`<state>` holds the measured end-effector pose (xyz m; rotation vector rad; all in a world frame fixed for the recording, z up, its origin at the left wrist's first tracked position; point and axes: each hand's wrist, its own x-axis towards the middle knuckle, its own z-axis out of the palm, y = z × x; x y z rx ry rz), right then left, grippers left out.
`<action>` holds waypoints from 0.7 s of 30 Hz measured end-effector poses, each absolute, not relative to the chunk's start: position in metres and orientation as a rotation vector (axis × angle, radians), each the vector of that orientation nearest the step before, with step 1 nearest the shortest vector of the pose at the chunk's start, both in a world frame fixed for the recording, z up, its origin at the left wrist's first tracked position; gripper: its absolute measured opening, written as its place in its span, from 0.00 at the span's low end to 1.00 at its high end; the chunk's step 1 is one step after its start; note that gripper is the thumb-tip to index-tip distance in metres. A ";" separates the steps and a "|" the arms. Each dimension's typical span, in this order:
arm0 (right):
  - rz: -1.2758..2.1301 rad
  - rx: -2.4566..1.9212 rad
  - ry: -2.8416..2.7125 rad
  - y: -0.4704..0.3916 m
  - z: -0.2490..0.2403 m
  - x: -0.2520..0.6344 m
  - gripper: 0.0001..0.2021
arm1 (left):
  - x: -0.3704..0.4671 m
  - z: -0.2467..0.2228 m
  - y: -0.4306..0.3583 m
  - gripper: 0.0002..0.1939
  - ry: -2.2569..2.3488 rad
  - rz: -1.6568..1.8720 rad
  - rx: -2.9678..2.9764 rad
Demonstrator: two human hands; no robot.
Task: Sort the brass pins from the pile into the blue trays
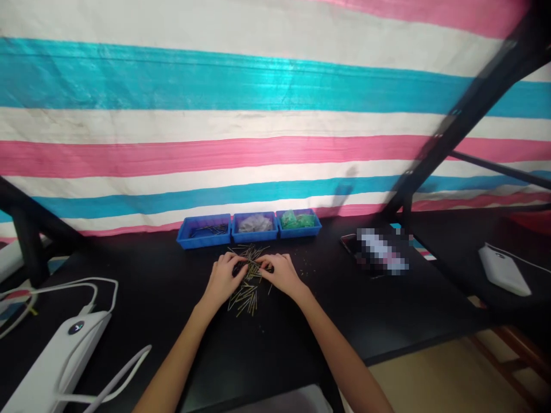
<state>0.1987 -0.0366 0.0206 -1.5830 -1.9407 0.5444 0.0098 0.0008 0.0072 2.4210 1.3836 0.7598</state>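
Note:
A loose pile of thin metal-like sticks (247, 299) lies on the black table (150, 275), spread between and below both hands. At the pile's left side is my left hand (224, 275), its fingers curled with thumb and fingertips among the sticks. My right hand (282, 273) is at the right side, thumb and fingers bent together over the pile. What either set of fingertips holds is too small to make out. Behind the pile stand three blue trays: the left tray (185, 234) has dark thin sticks, the middle one (255, 236) greyish pieces, the right one (300, 232) green pieces.
A white power strip (55, 367) with white cables lies at the left front. A phone (350, 245), partly pixelated, rests right of the trays. Further right is a white device (503, 269). Black frame bars (456, 126) and a striped sheet (215, 160) stand behind.

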 end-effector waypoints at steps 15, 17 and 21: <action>0.628 -1.436 -1.516 -0.030 0.020 0.199 0.13 | 0.025 0.012 -0.015 0.13 1.335 0.940 2.370; 0.699 -1.350 -1.396 -0.030 0.023 0.199 0.15 | 0.028 0.012 -0.017 0.11 1.261 1.009 2.323; 0.816 -1.262 -1.337 -0.031 0.026 0.196 0.14 | 0.033 0.012 -0.017 0.08 1.120 1.170 2.060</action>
